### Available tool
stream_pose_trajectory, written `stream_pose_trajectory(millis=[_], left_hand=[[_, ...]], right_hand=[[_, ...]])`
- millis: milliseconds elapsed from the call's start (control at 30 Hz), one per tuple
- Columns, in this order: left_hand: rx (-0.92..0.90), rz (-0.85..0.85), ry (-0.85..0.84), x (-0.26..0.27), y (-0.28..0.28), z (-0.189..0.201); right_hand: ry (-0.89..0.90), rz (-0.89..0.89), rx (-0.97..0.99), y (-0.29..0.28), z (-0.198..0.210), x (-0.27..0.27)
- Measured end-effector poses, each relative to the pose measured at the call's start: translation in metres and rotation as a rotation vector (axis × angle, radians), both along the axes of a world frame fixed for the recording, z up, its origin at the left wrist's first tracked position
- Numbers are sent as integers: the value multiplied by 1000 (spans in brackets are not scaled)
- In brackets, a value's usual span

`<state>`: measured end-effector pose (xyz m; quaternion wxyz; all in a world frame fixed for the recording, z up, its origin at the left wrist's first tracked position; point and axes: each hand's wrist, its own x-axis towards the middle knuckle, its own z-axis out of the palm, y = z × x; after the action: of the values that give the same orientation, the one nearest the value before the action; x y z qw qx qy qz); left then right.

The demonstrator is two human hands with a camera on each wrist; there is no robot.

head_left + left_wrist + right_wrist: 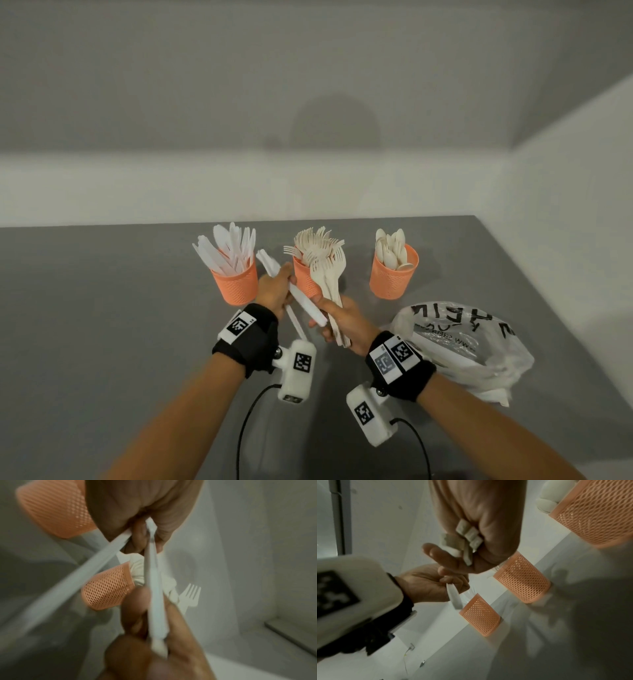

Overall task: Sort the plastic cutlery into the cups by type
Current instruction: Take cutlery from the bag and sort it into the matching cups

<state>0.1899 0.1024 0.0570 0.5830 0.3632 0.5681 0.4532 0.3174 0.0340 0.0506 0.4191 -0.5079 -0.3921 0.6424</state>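
Three orange mesh cups stand in a row on the grey table: the left cup [236, 284] holds white knives, the middle cup [305, 282] forks, the right cup [394, 279] spoons. My left hand [282, 291] grips two white knives [306, 303] between the left and middle cups, seen closer as the knives [154, 601]. My right hand [337, 317] grips a bundle of cream forks [330, 274], tines up, in front of the middle cup. Its fingers [135, 615] touch the handle end of one knife. The fork handle ends [468, 536] stick out of its fist.
A crumpled clear plastic bag [462, 346] with black lettering lies on the table to the right of my right wrist. A white wall runs behind the cups and along the right side. Cables hang from both wrist cameras.
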Motion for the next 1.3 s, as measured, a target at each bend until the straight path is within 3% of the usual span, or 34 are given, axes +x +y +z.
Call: stream_pose_trajectory(millis=[200, 467, 800, 900, 1100, 1200, 1300], left_hand=[[48, 262, -194, -39, 31, 17], [476, 445, 193, -80, 79, 67], [547, 257, 410, -73, 91, 10], [581, 198, 551, -76, 94, -1], [782, 3, 954, -80, 97, -8], [799, 18, 1160, -79, 92, -2], [935, 86, 1106, -64, 76, 21]], right_hand=[[-122, -33, -10, 6, -5, 5], [0, -32, -126, 21, 10, 2], [-21, -91, -92, 24, 12, 4], [-51, -74, -70, 26, 9, 6], [-100, -31, 5, 26, 8, 7], [-90, -55, 39, 25, 8, 8], [-107, -130, 101, 24, 5, 8]])
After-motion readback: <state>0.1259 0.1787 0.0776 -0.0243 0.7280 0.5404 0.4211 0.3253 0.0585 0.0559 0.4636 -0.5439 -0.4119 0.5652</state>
